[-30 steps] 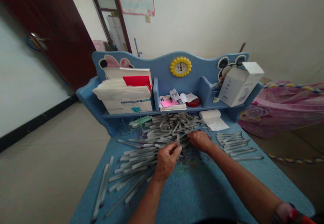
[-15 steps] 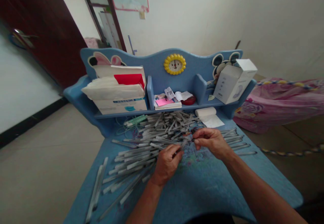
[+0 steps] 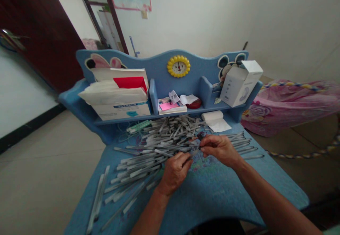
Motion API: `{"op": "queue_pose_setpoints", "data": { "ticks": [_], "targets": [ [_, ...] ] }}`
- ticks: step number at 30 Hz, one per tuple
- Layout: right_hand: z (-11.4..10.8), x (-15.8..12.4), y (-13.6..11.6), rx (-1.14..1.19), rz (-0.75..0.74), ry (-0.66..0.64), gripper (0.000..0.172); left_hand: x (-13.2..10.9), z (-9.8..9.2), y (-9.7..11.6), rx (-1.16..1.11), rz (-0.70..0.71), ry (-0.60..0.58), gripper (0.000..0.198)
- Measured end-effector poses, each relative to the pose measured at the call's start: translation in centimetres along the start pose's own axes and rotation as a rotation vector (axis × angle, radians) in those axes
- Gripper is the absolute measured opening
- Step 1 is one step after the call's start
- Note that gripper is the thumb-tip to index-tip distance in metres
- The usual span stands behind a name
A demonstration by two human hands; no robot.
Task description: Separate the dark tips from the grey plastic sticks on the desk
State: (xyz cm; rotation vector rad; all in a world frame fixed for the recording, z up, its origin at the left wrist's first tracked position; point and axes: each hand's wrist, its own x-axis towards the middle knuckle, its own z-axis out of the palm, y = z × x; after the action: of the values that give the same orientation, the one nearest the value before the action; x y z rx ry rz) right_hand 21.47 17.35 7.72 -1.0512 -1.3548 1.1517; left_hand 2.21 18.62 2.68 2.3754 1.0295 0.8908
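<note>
Many grey-white translucent tubes (image 3: 143, 159) lie in a loose pile over the left and middle of the blue desk (image 3: 202, 196). My left hand (image 3: 176, 169) is closed at the pile's right edge, its fingers round a slim translucent tube (image 3: 195, 153) that points toward the other hand. Thumb and finger of my right hand (image 3: 219, 149) pinch a small dark piece at that tube's end; whether the two parts touch cannot be made out. More tubes (image 3: 243, 146) lie right of my right hand. Small dark pieces (image 3: 201, 135) sit just behind its fingertips.
A blue shelf (image 3: 124, 120) along the back holds a carton of papers (image 3: 119, 109), a small paper stack (image 3: 172, 109) and a white box (image 3: 237, 88). A white paper roll (image 3: 216, 121) lies under it. Pink fabric (image 3: 287, 111) is beyond the desk's right side.
The whole view has shifted slightly, so the desk and shelf appear further left. My hands have drawn a little nearer each other, with the tube's end now by my right fingertips.
</note>
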Motion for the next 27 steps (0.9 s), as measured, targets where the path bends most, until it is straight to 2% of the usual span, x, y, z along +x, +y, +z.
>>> {"op": "queue_pose_setpoints", "data": {
  "ticks": [6,20,27],
  "targets": [
    [0.3,-0.2,-0.9,-0.209,-0.058,-0.037,0.003,0.0,0.1,-0.1,-0.009,0.023,0.004,0.012],
    [0.0,0.0,-1.4,-0.527,-0.209,-0.025,0.010,-0.1,0.2,-0.2,0.016,0.019,-0.001,0.014],
    [-0.1,0.0,-1.0,-0.581,-0.255,-0.070,0.011,-0.1,0.2,-0.3,0.022,0.020,-0.020,0.015]
  ]
}}
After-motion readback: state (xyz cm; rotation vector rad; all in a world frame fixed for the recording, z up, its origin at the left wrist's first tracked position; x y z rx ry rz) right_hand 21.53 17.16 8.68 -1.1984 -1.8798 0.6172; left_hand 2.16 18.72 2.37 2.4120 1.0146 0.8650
